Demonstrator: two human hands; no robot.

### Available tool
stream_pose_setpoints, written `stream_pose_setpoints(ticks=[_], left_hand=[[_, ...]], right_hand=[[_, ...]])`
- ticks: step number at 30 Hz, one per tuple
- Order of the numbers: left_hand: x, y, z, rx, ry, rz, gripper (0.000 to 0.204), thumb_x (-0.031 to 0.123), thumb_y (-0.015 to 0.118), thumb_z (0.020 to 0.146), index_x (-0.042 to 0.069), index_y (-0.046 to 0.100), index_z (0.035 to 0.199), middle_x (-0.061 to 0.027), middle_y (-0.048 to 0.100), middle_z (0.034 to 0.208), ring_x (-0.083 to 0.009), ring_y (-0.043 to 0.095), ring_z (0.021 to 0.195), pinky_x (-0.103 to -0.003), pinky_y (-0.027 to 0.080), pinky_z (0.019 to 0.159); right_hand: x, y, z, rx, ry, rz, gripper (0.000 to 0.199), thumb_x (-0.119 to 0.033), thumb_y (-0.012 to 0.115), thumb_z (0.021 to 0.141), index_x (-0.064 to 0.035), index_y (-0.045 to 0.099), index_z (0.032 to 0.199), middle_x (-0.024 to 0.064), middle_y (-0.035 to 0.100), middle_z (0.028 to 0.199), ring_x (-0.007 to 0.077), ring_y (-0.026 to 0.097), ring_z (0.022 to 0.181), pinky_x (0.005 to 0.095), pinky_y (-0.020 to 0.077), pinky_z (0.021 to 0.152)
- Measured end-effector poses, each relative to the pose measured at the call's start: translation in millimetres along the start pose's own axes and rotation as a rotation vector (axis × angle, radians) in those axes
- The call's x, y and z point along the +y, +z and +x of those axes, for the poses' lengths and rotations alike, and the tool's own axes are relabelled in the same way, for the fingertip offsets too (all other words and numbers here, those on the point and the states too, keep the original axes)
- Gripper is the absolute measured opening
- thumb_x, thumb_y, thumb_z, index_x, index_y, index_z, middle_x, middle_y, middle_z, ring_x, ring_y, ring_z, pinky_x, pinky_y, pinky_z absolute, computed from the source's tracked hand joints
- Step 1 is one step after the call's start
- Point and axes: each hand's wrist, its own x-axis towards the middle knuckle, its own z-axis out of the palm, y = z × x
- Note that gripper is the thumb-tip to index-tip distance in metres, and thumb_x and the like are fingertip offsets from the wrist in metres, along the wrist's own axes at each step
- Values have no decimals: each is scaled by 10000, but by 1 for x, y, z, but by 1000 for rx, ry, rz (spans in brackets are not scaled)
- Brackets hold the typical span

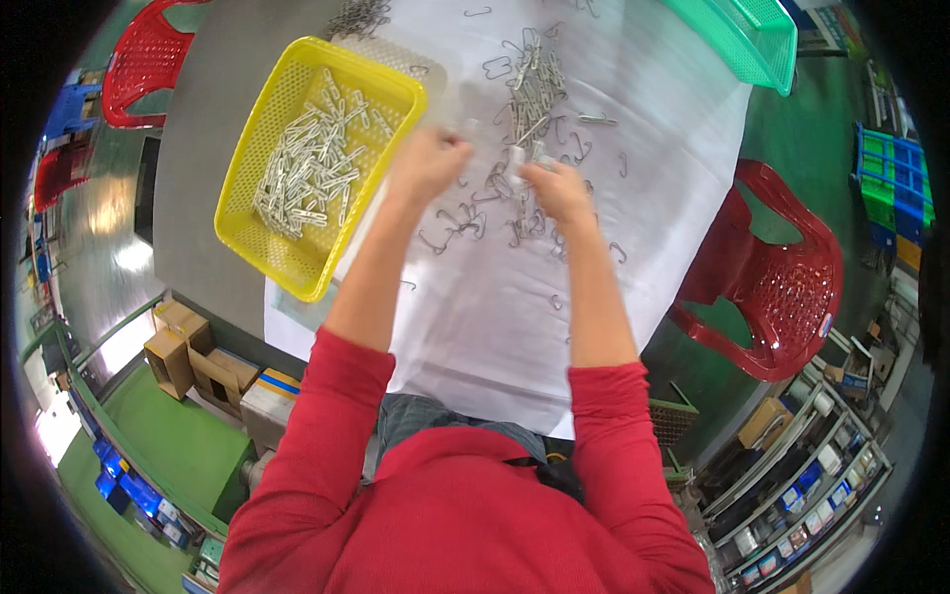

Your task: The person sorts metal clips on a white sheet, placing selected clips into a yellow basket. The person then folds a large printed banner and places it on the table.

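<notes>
Your red shirt (495, 505) is nearest the camera, its sleeves running far over the work. To your left, a red plastic chair (158, 38) stands beyond the grey table (198, 198), with cardboard boxes (173, 361) on the near side. A white sheet (475, 342) covers the middle and right of the table; past it stand a dark red chair (813, 252) and, nearer, a loaded rack (802, 515).

On the left, a grey strip of tabletop runs between the table's edge and the yellow basket (315, 290). The sheet's near stretch, between your forearms, gives you room. Its right edge slants toward the dark red chair, and a green basket (767, 61) sits at the far right corner.

Pale metal clips (307, 163) lie heaped in the yellow basket, just left of your left hand (427, 166). That hand is curled and blurred; you cannot tell whether it holds anything. Right of it, loose wire hooks (465, 220) scatter across the sheet. Your right hand (561, 190) reaches to the near end of a metal pile (537, 89), fingers bent close by a small whitish patch; blur hides whether they grip it.
</notes>
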Motion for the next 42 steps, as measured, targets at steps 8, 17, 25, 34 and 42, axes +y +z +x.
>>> stream_pose_setpoints(ticks=[8,17,25,34,42], left_hand=[[-58,-141,-33,728,-3,429,291,236,572,774,46,605,992,-151,603,1004,-290,562,954,-349,431,833],[-19,-24,-20,361,301,-19,221,145,582,775,70,620,980,-105,634,921,-239,600,826,-319,460,760],[14,118,10,164,268,398,189,217,592,754,77,596,881,-107,621,828,-283,592,803,-402,447,690],[11,115,25,-198,134,220,200,183,639,730,74,554,874,-36,607,768,-235,601,771,-370,464,674],[-27,72,30,-235,-85,-393,163,94,594,778,37,596,931,-25,605,797,-125,576,720,-238,450,626]], right_hand=[[-112,185,-42,-53,-505,-154,380,-248,644,727,4,578,1004,170,596,954,261,578,865,347,463,796],[-1,-21,78,648,-584,-486,255,-73,540,739,-105,591,987,96,571,973,263,533,962,375,449,776],[2,-96,89,546,-381,-976,167,-177,576,793,-170,579,961,71,524,1060,273,530,946,422,459,753],[24,-110,71,434,-397,-941,260,-227,619,772,-121,543,997,106,540,1031,299,546,948,425,457,761],[9,-97,87,460,-376,-902,265,-219,627,765,-114,555,997,121,560,1009,309,555,952,425,462,754]])
